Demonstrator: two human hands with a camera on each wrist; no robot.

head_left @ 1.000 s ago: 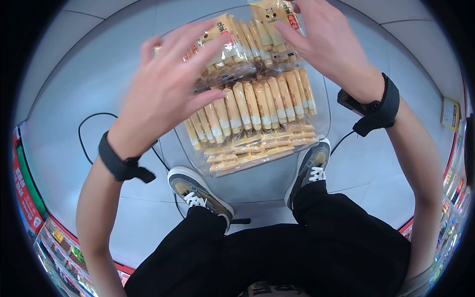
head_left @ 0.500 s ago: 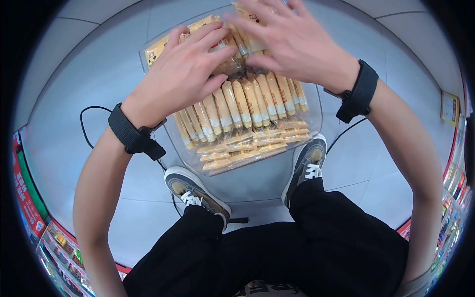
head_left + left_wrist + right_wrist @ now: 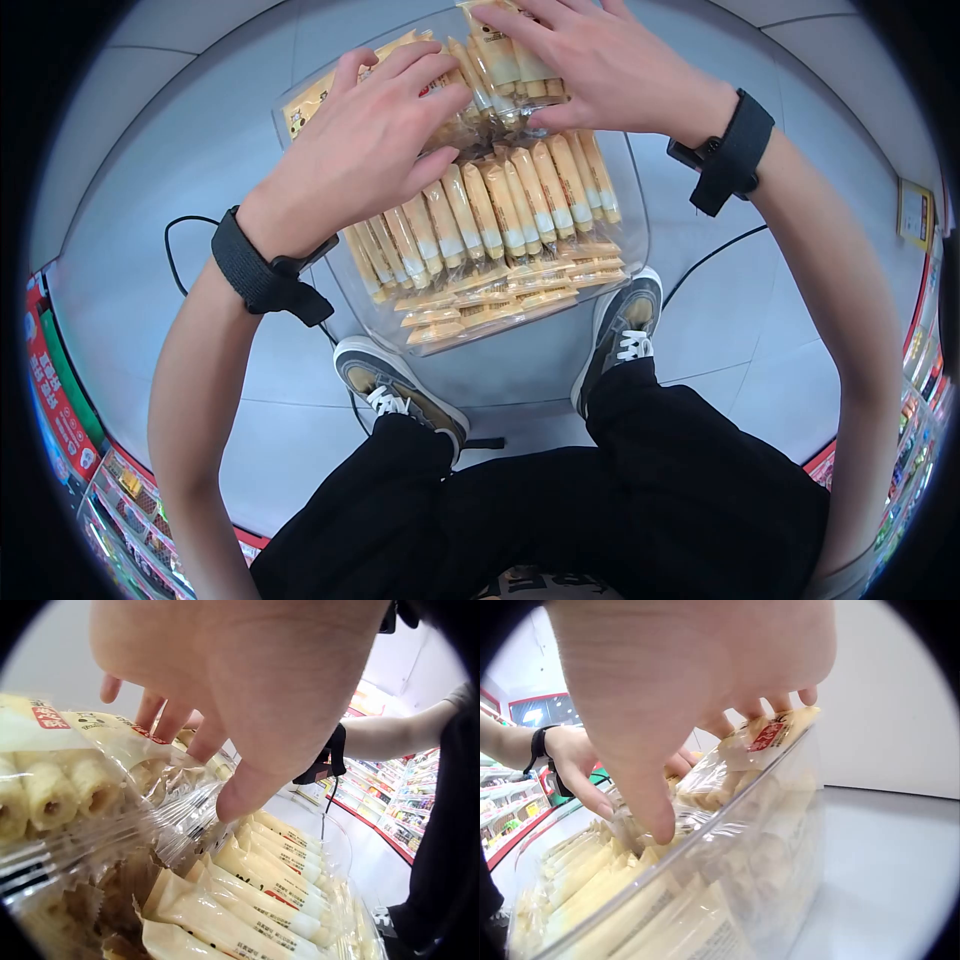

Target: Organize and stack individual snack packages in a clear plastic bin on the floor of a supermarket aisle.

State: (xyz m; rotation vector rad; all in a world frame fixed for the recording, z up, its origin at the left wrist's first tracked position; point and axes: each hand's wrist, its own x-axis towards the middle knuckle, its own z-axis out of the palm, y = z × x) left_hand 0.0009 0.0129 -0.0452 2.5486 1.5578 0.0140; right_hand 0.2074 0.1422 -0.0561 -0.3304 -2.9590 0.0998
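Observation:
A clear plastic bin point(image 3: 385, 325) holds rows of wrapped snack sticks point(image 3: 490, 212), with larger printed packs point(image 3: 497, 50) at its far end. My left hand point(image 3: 365, 145) rests over the packs at the far left, fingers spread and slightly bent; in the left wrist view its fingers lie on a printed pack point(image 3: 97, 742). My right hand point(image 3: 625, 75) lies over the far right packs, fingers extended onto a pack point(image 3: 757, 750) beside the bin's rim point(image 3: 705, 834) in the right wrist view. Neither hand visibly pinches anything.
The bin stands on a grey tiled floor point(image 3: 690, 330) between two shoes point(image 3: 400, 385). A black cable point(image 3: 170, 255) runs along the floor. Stocked shelves point(image 3: 130, 500) line both lower sides, and a small framed sign point(image 3: 914, 214) is at the right.
Both hands have come closer together over the far packs. The right hand moved left, then slightly back right. The bin appears a little further left in the head view.

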